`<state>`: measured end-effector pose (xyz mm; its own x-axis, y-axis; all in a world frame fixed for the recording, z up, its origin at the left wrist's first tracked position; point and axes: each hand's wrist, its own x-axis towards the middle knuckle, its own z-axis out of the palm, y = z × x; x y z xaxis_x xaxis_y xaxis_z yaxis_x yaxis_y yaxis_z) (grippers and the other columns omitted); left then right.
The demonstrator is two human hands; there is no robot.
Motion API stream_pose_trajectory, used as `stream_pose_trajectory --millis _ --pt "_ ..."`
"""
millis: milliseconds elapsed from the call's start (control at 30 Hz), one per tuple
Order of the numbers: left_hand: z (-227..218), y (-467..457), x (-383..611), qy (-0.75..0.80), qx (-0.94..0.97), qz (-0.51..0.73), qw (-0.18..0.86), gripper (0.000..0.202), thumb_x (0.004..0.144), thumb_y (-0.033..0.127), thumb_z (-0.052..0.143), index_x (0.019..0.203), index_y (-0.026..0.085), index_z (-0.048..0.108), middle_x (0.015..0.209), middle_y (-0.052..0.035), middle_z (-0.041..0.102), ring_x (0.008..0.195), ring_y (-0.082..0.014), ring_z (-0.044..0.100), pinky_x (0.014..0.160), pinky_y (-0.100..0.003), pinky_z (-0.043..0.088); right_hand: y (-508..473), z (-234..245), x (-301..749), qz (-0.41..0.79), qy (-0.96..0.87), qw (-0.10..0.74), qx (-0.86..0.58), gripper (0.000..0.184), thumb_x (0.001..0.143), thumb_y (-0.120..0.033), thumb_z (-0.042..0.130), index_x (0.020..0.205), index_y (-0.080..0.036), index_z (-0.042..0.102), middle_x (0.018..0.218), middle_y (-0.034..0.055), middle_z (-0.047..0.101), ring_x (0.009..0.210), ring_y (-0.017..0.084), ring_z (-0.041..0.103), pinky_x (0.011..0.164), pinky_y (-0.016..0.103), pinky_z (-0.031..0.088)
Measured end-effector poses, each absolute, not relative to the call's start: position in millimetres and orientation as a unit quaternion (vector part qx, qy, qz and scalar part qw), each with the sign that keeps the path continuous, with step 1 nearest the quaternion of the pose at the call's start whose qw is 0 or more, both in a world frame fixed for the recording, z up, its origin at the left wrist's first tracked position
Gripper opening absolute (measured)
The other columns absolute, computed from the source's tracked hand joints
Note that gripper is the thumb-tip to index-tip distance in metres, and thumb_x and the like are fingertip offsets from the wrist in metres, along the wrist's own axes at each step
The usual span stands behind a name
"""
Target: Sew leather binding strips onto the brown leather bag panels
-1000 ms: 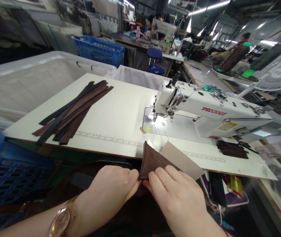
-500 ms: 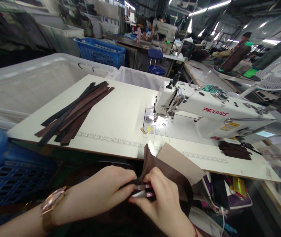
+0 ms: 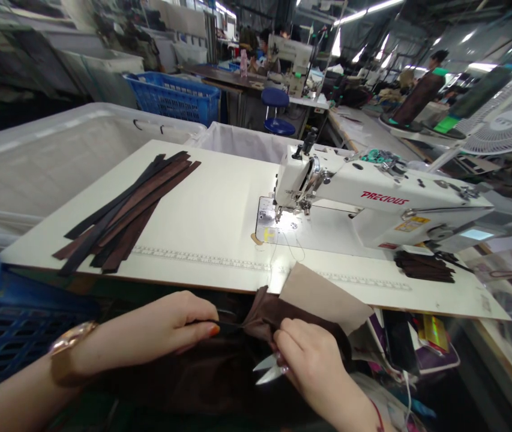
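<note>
My left hand (image 3: 165,327) is closed in a pinch on a dark strap that runs to a brown fabric piece (image 3: 283,312) below the table's front edge. My right hand (image 3: 314,363) is closed round small thread snips (image 3: 267,369), whose blades point left, just under the fabric. A tan flap of the fabric (image 3: 323,297) lies over the table edge. A gold watch (image 3: 69,348) sits on my left wrist. The white sewing machine (image 3: 373,204) stands on the table behind, its needle area lit.
A pile of long dark and brown strips (image 3: 125,210) lies on the white table (image 3: 215,204) at left. More dark pieces (image 3: 422,267) sit under the machine arm. A blue crate (image 3: 8,324) is at lower left, a fan (image 3: 503,120) at right, white bins behind.
My left hand has pulled leftward, drawing the strap taut. My right hand has moved down and right, and the snips now show below the fabric, which has dropped lower.
</note>
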<state>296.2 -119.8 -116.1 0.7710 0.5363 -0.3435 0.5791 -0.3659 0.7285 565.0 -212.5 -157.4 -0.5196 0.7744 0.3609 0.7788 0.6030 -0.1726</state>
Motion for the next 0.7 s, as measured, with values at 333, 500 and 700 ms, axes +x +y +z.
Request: stream_pose_trajectory --millis 333,500,700 --pt "-129.0 -146.5 338.9 0.373 0.832 0.087 0.402 0.023 0.096 0.026 0.044 0.111 0.026 0.061 0.107 0.0005 0.069 0.095 -0.0160 0.064 0.085 -0.025 0.044 -213.7 -159.1 543.7 0.095 -0.870 0.216 -0.434 0.023 0.095 -0.022 0.045 0.072 -0.019 0.048 0.070 -0.0002 0.050 0.062 0.014 0.043 0.055 0.030 0.026" --pt "-134.6 -151.4 338.7 0.403 0.854 0.082 0.319 0.034 0.098 0.041 0.040 0.081 0.021 0.061 0.075 0.0016 0.065 0.066 -0.0147 0.060 0.061 -0.025 0.038 -208.2 -130.8 556.9 0.227 -0.805 0.243 -0.492 0.020 0.088 -0.036 0.062 0.093 -0.020 0.052 0.081 -0.0001 0.056 0.072 0.015 0.052 0.063 0.027 0.036" --pt "-136.2 -154.5 339.0 0.401 0.872 0.088 0.266 0.036 0.099 0.044 0.037 0.085 0.022 0.062 0.074 0.0020 0.066 0.066 -0.0157 0.062 0.060 -0.027 0.035 -196.0 -111.2 566.3 0.012 -0.815 0.247 -0.524 0.020 0.097 -0.037 0.051 0.093 -0.019 0.058 0.077 0.0013 0.059 0.070 0.017 0.051 0.062 0.030 0.033"
